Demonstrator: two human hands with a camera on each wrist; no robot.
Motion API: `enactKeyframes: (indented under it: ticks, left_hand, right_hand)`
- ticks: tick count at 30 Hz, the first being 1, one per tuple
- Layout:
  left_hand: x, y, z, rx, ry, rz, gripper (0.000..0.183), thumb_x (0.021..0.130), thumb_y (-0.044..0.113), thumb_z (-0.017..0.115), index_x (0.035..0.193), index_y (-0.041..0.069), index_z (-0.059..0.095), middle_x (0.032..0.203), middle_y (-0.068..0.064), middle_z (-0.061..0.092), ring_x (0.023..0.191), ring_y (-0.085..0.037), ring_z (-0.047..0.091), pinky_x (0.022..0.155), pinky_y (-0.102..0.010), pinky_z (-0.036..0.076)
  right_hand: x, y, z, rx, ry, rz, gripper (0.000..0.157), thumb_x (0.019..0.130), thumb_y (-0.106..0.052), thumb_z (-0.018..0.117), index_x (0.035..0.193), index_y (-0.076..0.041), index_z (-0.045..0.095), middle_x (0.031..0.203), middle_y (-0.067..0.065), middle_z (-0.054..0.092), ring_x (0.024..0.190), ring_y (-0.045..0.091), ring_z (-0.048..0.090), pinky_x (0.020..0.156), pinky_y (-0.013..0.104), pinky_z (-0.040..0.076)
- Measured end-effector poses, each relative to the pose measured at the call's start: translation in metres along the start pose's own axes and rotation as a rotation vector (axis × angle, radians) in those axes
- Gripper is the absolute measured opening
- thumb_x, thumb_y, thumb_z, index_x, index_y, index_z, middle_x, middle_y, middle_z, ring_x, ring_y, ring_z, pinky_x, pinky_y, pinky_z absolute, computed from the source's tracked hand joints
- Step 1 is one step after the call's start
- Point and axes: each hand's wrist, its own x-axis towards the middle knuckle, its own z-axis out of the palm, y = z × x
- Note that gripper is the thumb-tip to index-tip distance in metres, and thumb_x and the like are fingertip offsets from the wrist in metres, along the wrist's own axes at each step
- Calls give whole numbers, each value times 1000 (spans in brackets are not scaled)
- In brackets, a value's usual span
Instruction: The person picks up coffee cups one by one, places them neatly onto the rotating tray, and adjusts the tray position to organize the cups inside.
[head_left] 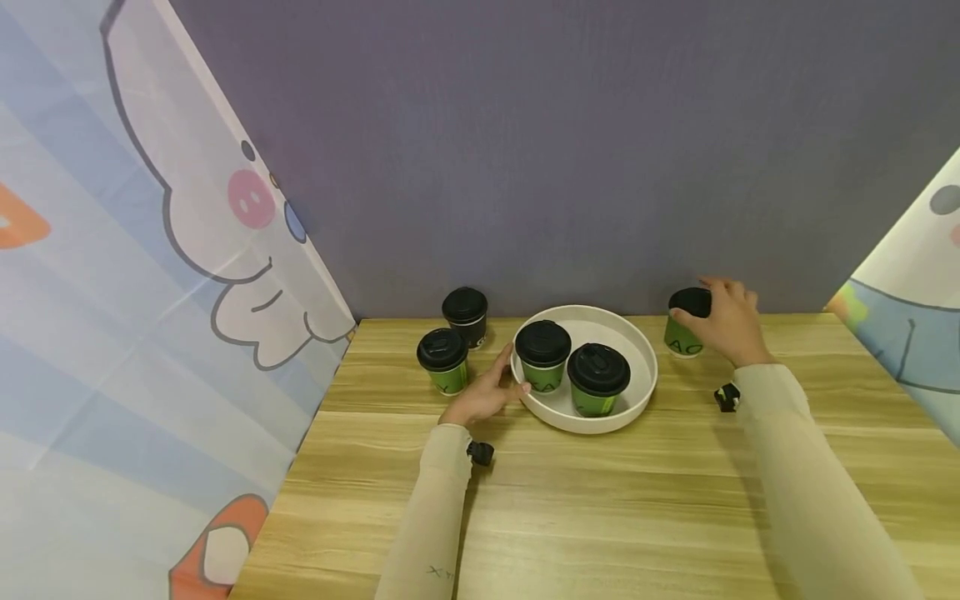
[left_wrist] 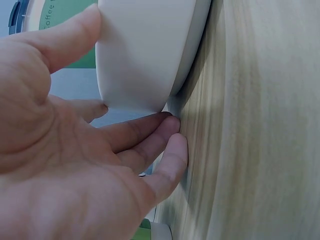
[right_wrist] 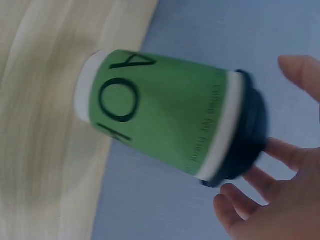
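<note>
A round white tray (head_left: 645, 367) carries two green paper coffee cups with black lids, a left cup (head_left: 543, 354) and a right cup (head_left: 597, 379). At the tray's left side, my left hand (head_left: 483, 396) touches the wall with its thumb (left_wrist: 82, 30) and spread fingers. To the right of the tray stands another green coffee cup (head_left: 684, 333), upright by the back panel. My right hand (head_left: 729, 323) is beside that cup's black lid (right_wrist: 245, 132). Its thumb (right_wrist: 302, 72) stays apart from the lid, while the other fingertips are close to it; whether they touch is unclear.
Left of my left hand stand a green cup (head_left: 444, 362) and a dark cup (head_left: 467, 317), both lidded. A grey panel (head_left: 525, 167) rises along the wooden table's (head_left: 600, 517) back edge. A printed cartoon sheet (head_left: 150, 333) hangs at the left.
</note>
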Motion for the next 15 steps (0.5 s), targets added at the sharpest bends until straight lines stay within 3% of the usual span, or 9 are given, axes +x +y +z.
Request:
enactKeyframes:
  ticks: [4,7,12,15]
  left_hand:
    - [2,-2,2,-9,2,19,87,102,37,64,167,27,7,167,-18,30,153,-35,33,125,-53,26]
    - [3,-3,2,-25,-2,30,85,103,36,62,167,27,7,166,-19,32,152,-34,34,125,-53,26]
    - [1,-2,1,-33,3,4,82,104,36,59,167,26,7,156,-20,47,146,-34,45,120,-53,33]
    - [2,-2,0,-42,-1,-3,81,105,36,58,167,27,7,156,-19,48,146,-33,45,120,-52,34]
  right_hand:
    - [8,7,5,-31,-94,25,100,96,-57,63,163,0,15,157,45,15,135,74,16,101,84,22]
    - [10,11,9,-51,-137,42,98,98,-60,58,164,-3,14,157,44,14,134,74,18,99,84,26]
    - [9,14,15,-50,-113,53,93,99,-62,53,163,-4,19,154,43,19,130,74,24,93,83,34]
    - [6,16,17,-41,-90,54,91,100,-60,54,163,-5,20,155,44,18,129,74,25,91,83,35]
